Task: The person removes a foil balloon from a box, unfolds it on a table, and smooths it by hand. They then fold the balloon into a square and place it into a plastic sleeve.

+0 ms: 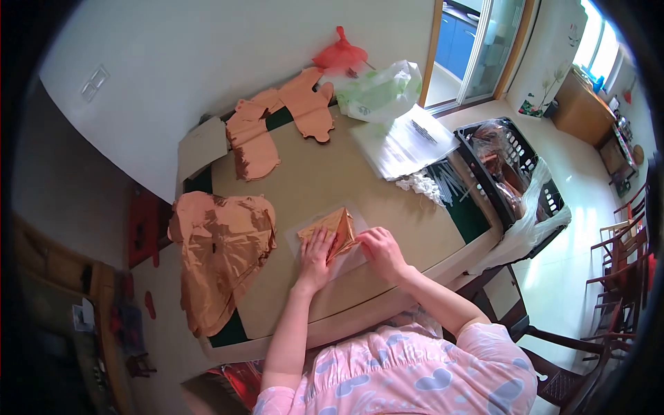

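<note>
A folded piece of copper-coloured foil (337,223) lies on a translucent sheet (351,263) near the table's front edge. My left hand (317,260) rests flat on the foil's left part, fingers stretched out. At the foil's right corner, my right hand (381,253) has its fingers pinched together on the edge. A reddish patch shows between the hands, too small to make out.
Large copper foil (228,242) covers the table's left end, with cut pieces (304,104) at the back. Plastic bags (384,90), clear sheets (408,142), white strips (449,181) and a black crate (508,166) are on the right. A chair (574,366) stands front right.
</note>
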A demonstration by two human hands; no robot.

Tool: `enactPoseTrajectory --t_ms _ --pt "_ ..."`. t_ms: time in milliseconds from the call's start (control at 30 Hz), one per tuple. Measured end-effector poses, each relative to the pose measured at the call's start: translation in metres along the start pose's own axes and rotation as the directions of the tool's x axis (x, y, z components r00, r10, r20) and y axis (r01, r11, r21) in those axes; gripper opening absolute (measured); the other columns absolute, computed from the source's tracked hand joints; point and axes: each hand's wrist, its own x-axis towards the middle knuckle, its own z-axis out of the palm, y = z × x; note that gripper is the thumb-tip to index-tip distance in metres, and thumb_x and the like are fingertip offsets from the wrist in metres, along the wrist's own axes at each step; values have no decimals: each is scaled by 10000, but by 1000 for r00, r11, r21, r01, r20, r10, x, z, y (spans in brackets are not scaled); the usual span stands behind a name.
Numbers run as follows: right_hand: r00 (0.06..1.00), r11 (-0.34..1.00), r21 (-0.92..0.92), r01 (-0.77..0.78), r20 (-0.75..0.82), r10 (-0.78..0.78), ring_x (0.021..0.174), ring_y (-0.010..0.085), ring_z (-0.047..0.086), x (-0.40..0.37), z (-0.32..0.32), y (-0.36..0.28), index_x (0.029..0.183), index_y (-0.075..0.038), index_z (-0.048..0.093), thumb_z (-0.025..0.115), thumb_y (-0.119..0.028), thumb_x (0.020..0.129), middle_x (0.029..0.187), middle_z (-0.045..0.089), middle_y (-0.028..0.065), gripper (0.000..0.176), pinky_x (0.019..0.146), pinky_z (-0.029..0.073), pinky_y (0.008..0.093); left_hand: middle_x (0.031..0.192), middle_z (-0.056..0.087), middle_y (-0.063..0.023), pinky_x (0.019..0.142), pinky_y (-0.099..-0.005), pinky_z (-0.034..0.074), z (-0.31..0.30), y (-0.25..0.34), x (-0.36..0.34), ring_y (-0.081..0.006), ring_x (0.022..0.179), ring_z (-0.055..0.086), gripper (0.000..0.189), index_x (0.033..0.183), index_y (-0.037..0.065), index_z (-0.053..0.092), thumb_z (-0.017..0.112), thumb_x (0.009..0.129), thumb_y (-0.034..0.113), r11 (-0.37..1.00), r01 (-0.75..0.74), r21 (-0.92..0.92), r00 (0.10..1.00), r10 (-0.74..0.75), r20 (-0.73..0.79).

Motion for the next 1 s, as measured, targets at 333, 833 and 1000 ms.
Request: enactPoseTrajectory --t_ms 333,833,1000 --pt "919 969 -92 229 348 -184 1367 233 338 10 7 -12 1216 -145 591 534 -178 876 1365 496 75 346 1153 141 549 1515 280 -174 1136 -549 130 -3 4 0 -328 1424 221 735 1464 284 340 639 794 313 997 -32 68 999 30 27" --pt "981 998 -13 64 -182 -65 1011 321 592 24 -60 51 981 -54 648 597 -7 795 1051 645 121 198 912 447 453 1521 245 -189 1126 -569 135 4 11 0 -352 1421 205 644 1417 300 423 570 847 561 983 -49 176 999 52 -11" --pt "915 892 -321 -319 -348 202 1046 316 519 110 -81 132 1045 -114 622 727 -216 763 1075 578 109 318 869 430 442 1523 239 -185 1125 -574 139 3 9 -3 -355 1422 198 639 1416 309 419 579 845 548 983 -61 174 998 62 1"
